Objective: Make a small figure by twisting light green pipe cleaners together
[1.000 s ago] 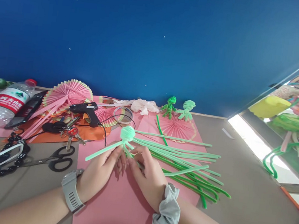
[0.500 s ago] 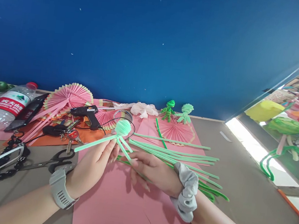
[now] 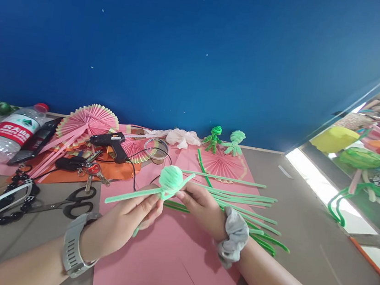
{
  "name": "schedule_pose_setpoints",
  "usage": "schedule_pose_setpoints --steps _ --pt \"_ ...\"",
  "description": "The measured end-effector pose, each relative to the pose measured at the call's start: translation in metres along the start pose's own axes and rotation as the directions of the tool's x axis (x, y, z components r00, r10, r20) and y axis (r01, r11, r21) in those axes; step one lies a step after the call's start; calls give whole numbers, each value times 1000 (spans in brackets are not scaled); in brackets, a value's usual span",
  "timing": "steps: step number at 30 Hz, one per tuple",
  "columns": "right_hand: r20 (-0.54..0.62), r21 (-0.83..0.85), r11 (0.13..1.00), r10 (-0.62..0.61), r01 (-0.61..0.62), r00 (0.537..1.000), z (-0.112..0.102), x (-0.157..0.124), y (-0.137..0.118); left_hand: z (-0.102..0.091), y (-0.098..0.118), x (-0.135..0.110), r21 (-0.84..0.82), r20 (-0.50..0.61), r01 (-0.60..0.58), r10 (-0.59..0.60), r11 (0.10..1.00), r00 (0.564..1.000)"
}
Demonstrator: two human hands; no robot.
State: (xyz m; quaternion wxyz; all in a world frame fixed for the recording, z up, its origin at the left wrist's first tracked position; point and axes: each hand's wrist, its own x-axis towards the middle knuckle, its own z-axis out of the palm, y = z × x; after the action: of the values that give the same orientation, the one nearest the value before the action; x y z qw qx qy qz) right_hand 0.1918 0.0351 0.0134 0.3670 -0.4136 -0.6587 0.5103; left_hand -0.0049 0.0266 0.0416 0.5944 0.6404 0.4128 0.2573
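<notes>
A pale green pipe-cleaner figure [image 3: 171, 178] with a round coiled head is held above the pink paper [image 3: 151, 258]. My left hand [image 3: 128, 220] pinches it just under the head, and one straight strand sticks out to the left. My right hand [image 3: 204, 211], closed with thumb and fingers together, grips a strand of the same figure to the right of the head. That strand bends up past the fingertips. Loose pale green pipe cleaners [image 3: 252, 198] lie beyond and under my right hand, with several darker green pipe cleaners [image 3: 269, 242] beside them.
Two finished-looking green figures [image 3: 213, 138] stand by the blue wall [image 3: 187, 54]. To the left are a glue gun [image 3: 115, 145], a roll of tape [image 3: 156, 150], keys [image 3: 94, 170], scissors [image 3: 77, 201], a pink paper fan [image 3: 88, 125], black beads [image 3: 10, 220] and a water bottle [image 3: 11, 132].
The figure has moved right and slightly nearer. My right hand has shifted up from a lower strand to one beside the head, which now bends upward to the right.
</notes>
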Motion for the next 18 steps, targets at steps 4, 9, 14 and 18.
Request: schedule_pose_setpoints --steps 4,9,14,18 --pt "293 107 994 -24 -8 956 -12 -1 -2 -8 13 -5 100 291 -53 22 994 957" --pt "581 185 981 -60 -60 812 -22 -2 -8 -11 31 -10 178 645 -160 7 971 764" --pt "774 212 971 -96 -114 626 -21 0 -5 -3 37 -16 207 763 -214 -21 955 646" --pt "878 206 967 -116 -148 465 -18 2 -2 6 37 -22 241 822 -277 -44 930 568"
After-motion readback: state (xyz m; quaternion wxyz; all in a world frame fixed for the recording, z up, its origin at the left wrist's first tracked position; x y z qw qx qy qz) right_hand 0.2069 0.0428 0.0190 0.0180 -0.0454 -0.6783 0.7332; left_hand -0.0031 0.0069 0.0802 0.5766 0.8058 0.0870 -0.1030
